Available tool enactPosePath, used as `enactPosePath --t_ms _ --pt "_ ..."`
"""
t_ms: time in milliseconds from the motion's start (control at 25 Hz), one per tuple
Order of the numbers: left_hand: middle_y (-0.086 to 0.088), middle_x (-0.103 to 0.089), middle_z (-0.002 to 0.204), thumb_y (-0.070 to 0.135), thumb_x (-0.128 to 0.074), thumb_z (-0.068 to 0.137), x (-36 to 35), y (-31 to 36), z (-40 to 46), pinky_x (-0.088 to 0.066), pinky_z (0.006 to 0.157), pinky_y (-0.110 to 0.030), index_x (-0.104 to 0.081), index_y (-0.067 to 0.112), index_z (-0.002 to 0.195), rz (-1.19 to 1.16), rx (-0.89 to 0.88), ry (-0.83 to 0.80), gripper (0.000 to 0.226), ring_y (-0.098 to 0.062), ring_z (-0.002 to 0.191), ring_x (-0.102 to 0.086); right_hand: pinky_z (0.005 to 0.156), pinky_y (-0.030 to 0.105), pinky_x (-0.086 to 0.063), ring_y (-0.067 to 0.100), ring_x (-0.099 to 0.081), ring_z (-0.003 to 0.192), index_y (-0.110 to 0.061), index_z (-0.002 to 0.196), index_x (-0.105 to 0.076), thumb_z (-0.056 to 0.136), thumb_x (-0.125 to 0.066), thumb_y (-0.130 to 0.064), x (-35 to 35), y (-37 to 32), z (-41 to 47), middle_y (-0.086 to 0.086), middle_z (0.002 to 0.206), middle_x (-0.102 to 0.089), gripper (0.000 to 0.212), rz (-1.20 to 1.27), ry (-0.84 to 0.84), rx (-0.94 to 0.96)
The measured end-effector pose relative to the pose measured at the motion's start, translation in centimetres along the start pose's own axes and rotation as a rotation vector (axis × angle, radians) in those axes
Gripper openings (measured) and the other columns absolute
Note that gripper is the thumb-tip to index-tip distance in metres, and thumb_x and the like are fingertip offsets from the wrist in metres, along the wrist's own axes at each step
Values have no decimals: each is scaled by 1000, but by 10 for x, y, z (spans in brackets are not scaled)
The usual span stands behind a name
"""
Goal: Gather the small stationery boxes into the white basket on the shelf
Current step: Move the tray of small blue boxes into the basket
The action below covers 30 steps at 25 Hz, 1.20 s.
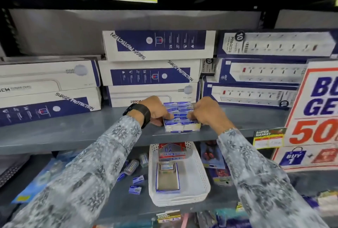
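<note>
Where the fingers meet: a block of small stationery boxes, blue and white, stands on the grey upper shelf, clamped from both sides.
Left hand: fingers curled and pressed to the block's left face; thumb low by its base; a dark watch on the wrist.
Right hand: fingers bent onto the right face — tips hidden behind the knuckles.
Below the fingers: white basket on the lower shelf, holding an open blue tray and a red-and-white carton; print too blurred to read.
Left of the basket: loose small boxes lie scattered, partly behind the left sleeve.
Behind the fingers: surge protector cartons, stacked.
Far right: a promo sign — cut off by the frame.
</note>
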State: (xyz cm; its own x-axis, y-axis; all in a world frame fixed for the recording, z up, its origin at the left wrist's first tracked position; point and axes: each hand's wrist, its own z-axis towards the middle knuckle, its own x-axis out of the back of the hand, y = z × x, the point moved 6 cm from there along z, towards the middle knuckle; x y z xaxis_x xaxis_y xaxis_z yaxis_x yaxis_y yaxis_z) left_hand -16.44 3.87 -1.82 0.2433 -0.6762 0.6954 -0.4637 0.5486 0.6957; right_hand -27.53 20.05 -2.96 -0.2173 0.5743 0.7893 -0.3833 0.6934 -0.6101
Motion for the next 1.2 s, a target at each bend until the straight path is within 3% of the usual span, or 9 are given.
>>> enactPosePath --t_ms 120,280,400,560,680,880,1000,1120,1200 --pt "-21 -77 96 4 -78 81 -4 0 5 -63 83 -44 -68 -8 101 -94 26 -4 25 -32 85 -77 60 29 -56 22 -72 76 0 87 -68 71 -89 -21 1 -2 4 8 81 -73 34 20 21 -43" --pt "-20 -77 99 0 -77 80 -6 -6 -4 -62 84 -48 -69 -8 101 -135 -10 37 23 -35 90 -76 71 39 -65 22 -76 79 -3 88 -76 71 -84 -17 3 1 -14 7 80 -78 24 89 89 15" --pt "-10 -80 92 1 -80 75 -7 -16 -27 -62 82 -49 -78 6 92 -188 -98 126 19 -30 86 -77 75 40 -65 19 -77 75 -11 86 -80 79 -80 -11 11 1 -54 2 77 -78 6 225 181 105" --pt "3 -81 88 0 -77 75 -19 -21 -87 -62 86 -46 -79 23 93 -270 -223 209 30 -17 85 -77 77 36 -64 6 -76 76 -23 99 -82 87 -76 -11 19 3 -122 -9 82 -80 18 340 266 235" --pt "12 -79 83 6 -79 75 -27 -24 -142 -59 80 -34 -77 34 96 -221 -282 296 35 2 67 -70 79 41 -63 6 -76 77 -29 104 -80 86 -73 -8 18 17 -164 -11 87 -81 28 418 266 282" --pt "17 -78 85 18 -78 76 -66 -53 -184 -58 77 -34 -73 44 107 -130 -300 258 41 -1 69 -66 78 38 -63 4 -74 76 -51 104 -68 85 -77 -6 0 46 -218 -15 85 -78 50 370 235 277" --pt "16 -78 84 15 -78 75 -100 -78 -167 -57 69 -31 -75 39 104 -111 -232 192 38 3 60 -64 78 42 -62 12 -75 78 -41 106 -68 85 -77 -7 -28 78 -214 -7 87 -79 41 342 178 210" --pt "8 -79 79 11 -79 70 -141 -112 -119 -63 73 -41 -78 27 94 -141 -85 62 29 -15 72 -75 73 28 -62 -1 -71 65 -20 79 -78 85 -77 -6 -67 113 -185 -15 67 -76 15 254 69 90" --pt "0 -78 77 12 -82 65 -166 -132 -85 -63 73 -48 -76 13 87 -108 20 14 23 -23 72 -75 74 30 -62 10 -75 73 -8 75 -77 83 -79 -7 -96 136 -159 -3 69 -78 8 208 23 -6"
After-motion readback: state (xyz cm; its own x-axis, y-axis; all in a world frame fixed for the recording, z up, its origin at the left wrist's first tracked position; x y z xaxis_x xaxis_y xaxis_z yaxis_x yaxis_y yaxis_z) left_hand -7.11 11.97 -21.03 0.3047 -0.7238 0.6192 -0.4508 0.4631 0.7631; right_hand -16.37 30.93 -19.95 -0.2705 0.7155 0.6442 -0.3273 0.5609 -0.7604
